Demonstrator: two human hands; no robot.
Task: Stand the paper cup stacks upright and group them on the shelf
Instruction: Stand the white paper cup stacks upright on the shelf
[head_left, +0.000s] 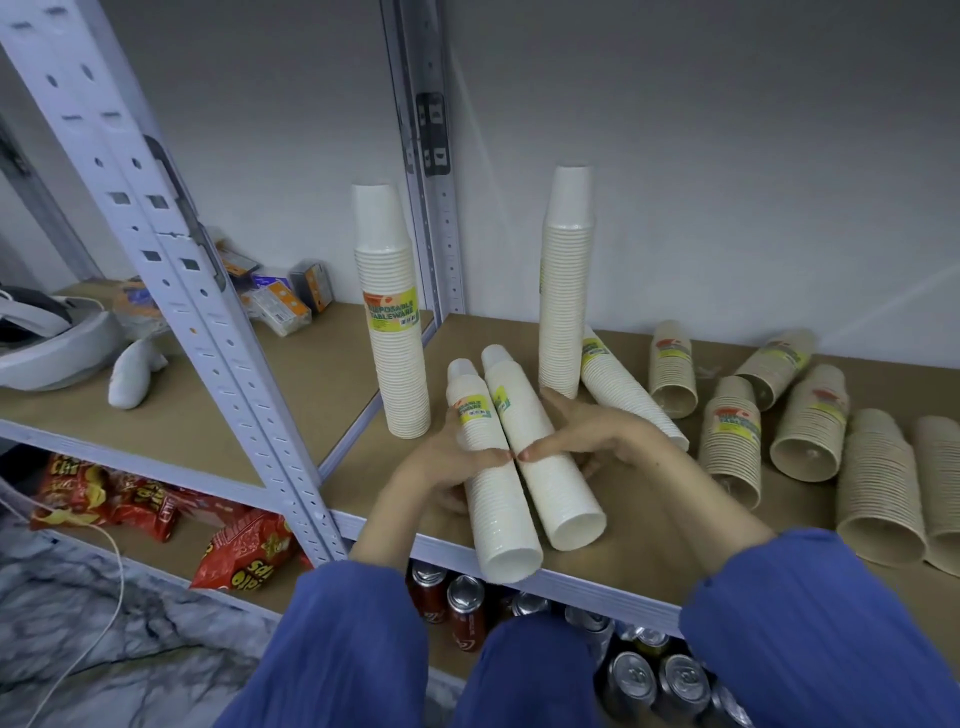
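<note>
Paper cup stacks, two long white columns in clear sleeves with yellow-green labels, are both held at once. The left hand (441, 457) curls round the left white stack (498, 519) at about mid-length. The right hand (602, 434) wraps the right white stack (561, 493) beside it, and the two thumbs almost meet between them. Both stacks slant with their open mouths toward the front edge of the brown board shelf (358, 457). Whether they rest on the board or hang just above it I cannot tell from this angle.

The step in hand looks like the righting of this pair. Next, each would need tipping onto its wide mouth and setting near the two upright white stacks (397, 338) at the back, with care not to knock them over.

A fallen white stack (623, 384) lies just behind the right hand. Several brown kraft stacks (883, 478) lie on their sides further right, not yet stood up.
</note>
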